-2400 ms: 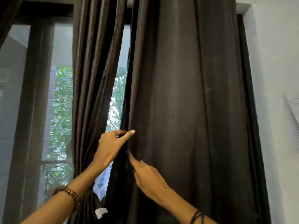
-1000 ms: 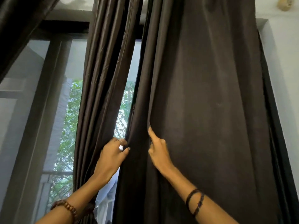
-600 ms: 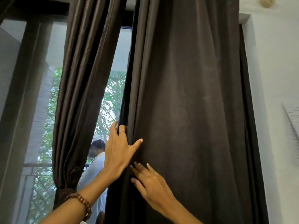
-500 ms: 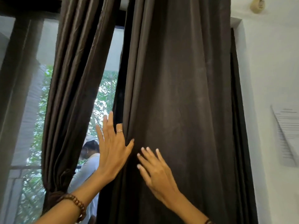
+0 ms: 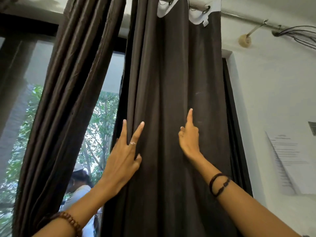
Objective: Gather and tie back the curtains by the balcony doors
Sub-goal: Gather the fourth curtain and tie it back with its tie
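Observation:
The dark brown right curtain (image 5: pixel 171 74) hangs from the rod, bunched into vertical folds in front of the balcony door. My left hand (image 5: pixel 124 156) lies on its left edge, with one fold clamped between two straight fingers and the thumb pressed on the cloth. My right hand (image 5: pixel 189 135) is further right and slightly higher on the same curtain. Its forefinger points straight up along a pleat, and its other fingers curl into the fabric. The shinier left curtain (image 5: pixel 65 117) hangs gathered, slanting down to the left.
Between the curtains the glass balcony door (image 5: pixel 102 120) shows trees and a person (image 5: pixel 79 183) outside. A metal curtain rod (image 5: pixel 242 16) runs along the top with cables (image 5: pixel 297 34) at its right end. A white wall with a printed sheet (image 5: pixel 287 159) lies to the right.
Both hands have risen and spread apart on the right curtain. The right hand has slid rightwards, and its flat fingers have curled in. The view has tilted up to show the rod.

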